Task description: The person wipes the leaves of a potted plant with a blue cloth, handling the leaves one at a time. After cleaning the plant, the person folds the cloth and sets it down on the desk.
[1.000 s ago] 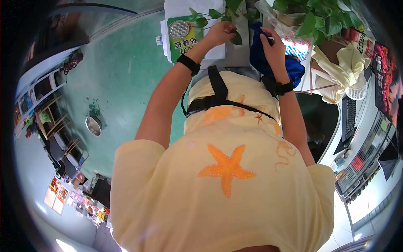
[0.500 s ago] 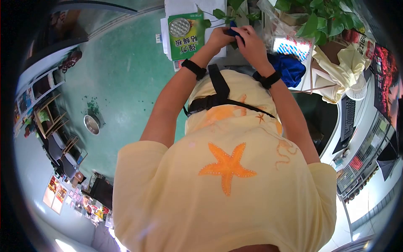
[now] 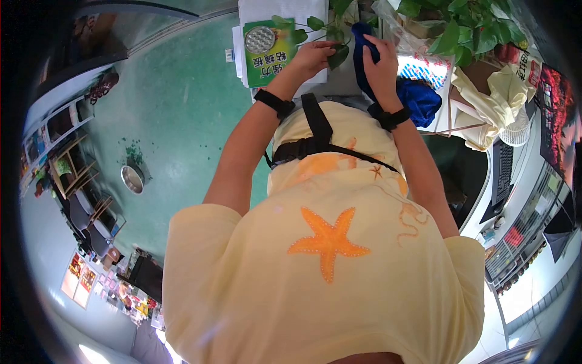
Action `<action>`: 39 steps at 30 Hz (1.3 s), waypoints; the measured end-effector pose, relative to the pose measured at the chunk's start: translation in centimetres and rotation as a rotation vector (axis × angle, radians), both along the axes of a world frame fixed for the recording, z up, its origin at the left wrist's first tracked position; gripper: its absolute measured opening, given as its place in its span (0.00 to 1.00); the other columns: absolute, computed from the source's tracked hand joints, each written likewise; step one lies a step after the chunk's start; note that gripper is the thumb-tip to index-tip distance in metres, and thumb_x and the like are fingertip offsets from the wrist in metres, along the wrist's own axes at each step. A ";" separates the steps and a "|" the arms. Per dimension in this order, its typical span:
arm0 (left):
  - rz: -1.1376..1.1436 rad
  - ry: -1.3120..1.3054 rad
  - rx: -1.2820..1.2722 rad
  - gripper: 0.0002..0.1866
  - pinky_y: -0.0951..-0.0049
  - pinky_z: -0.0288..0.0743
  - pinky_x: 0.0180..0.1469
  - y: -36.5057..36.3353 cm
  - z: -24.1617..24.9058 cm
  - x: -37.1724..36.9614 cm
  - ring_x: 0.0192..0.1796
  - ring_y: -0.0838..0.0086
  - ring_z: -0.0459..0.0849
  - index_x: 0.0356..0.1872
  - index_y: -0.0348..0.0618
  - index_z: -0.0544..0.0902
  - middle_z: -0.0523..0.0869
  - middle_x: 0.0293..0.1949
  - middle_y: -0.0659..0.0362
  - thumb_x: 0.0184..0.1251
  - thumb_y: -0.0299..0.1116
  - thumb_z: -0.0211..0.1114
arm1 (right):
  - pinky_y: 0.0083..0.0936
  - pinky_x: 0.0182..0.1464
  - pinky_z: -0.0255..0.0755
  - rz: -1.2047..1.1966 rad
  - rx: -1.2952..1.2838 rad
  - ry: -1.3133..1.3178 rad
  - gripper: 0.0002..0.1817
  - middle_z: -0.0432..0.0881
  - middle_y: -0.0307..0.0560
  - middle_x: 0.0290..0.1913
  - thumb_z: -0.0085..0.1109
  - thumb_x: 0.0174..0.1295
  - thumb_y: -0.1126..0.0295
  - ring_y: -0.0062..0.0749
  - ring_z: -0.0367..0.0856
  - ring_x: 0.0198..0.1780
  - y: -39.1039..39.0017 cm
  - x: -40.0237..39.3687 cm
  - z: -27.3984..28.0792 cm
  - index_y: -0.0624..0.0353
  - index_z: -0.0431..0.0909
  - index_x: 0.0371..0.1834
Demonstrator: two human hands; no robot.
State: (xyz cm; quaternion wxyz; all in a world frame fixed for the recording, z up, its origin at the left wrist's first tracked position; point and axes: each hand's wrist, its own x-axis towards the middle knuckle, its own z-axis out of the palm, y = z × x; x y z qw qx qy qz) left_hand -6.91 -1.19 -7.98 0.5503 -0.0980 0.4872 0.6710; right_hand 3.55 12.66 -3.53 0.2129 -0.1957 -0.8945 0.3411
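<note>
At the top middle, my left hand (image 3: 314,59) is closed with its fingertips pinching the edge of a green leaf (image 3: 339,56) on a trailing plant stem. My right hand (image 3: 382,64), just to the right, grips a dark blue cloth (image 3: 362,65) that hangs down from its fingers toward my lap. A gap separates the cloth from the leaf. Smaller leaves (image 3: 315,23) of the same vine trail above my left hand. Beside that hand lies a green and yellow packet (image 3: 262,67) with printed characters, with a round metal lid-like disc (image 3: 259,39) on it.
A bunched blue cloth (image 3: 419,103) rests right of my right wrist, near a leafy potted plant (image 3: 479,30) and a pale yellow cloth (image 3: 494,100). A keyboard (image 3: 503,170) is farther right. On the green floor at left stands a metal bowl (image 3: 133,179).
My hands have moved apart. The blue cloth, bunched between both hands before, now hangs from my right hand, while my left fingers have come onto the leaf.
</note>
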 end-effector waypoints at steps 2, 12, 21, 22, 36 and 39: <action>-0.001 -0.010 0.008 0.19 0.74 0.74 0.47 0.0 -0.1 0.2 0.45 0.74 0.77 0.57 0.38 0.69 0.78 0.45 0.58 0.65 0.27 0.55 | 0.35 0.42 0.70 0.107 -0.036 0.029 0.18 0.72 0.53 0.38 0.54 0.55 0.73 0.49 0.74 0.40 -0.8 -0.1 0.1 0.52 0.74 0.52; 0.147 -0.227 0.354 0.23 0.74 0.72 0.44 -0.2 -0.7 -0.8 0.45 0.73 0.76 0.59 0.36 0.67 0.76 0.49 0.55 0.60 0.17 0.51 | 0.34 0.43 0.71 0.449 -0.086 -0.280 0.23 0.70 0.54 0.40 0.52 0.54 0.74 0.47 0.75 0.40 -2.0 1.1 -0.2 0.57 0.71 0.57; 0.155 -0.134 0.194 0.19 0.78 0.75 0.46 -0.3 0.5 -0.9 0.48 0.72 0.77 0.57 0.36 0.69 0.76 0.50 0.53 0.64 0.20 0.54 | 0.25 0.38 0.70 -0.179 -0.672 -0.177 0.16 0.79 0.44 0.32 0.52 0.55 0.72 0.30 0.77 0.34 1.6 1.7 -3.4 0.63 0.78 0.47; 0.185 -0.169 0.200 0.19 0.78 0.76 0.45 0.0 0.5 -0.8 0.49 0.72 0.77 0.56 0.37 0.70 0.76 0.49 0.54 0.64 0.20 0.54 | 0.23 0.38 0.70 -0.234 -0.821 -0.175 0.17 0.79 0.44 0.34 0.51 0.55 0.72 0.28 0.76 0.35 2.2 1.4 -3.5 0.64 0.77 0.48; -0.093 0.347 -0.114 0.10 0.78 0.67 0.38 0.9 1.2 1.0 0.41 0.77 0.75 0.43 0.48 0.79 0.78 0.39 0.62 0.60 0.32 0.64 | 0.15 0.46 0.66 0.017 -1.242 -0.354 0.24 0.77 0.41 0.45 0.48 0.53 0.77 0.21 0.72 0.43 0.7 -0.6 -0.2 0.60 0.72 0.57; -0.014 0.147 0.028 0.12 0.76 0.69 0.42 0.4 1.1 0.7 0.45 0.76 0.75 0.47 0.47 0.78 0.77 0.40 0.61 0.62 0.30 0.61 | 0.15 0.46 0.67 0.021 -1.212 -0.367 0.23 0.77 0.40 0.45 0.48 0.54 0.77 0.21 0.72 0.43 1.9 -0.2 -2.0 0.61 0.73 0.56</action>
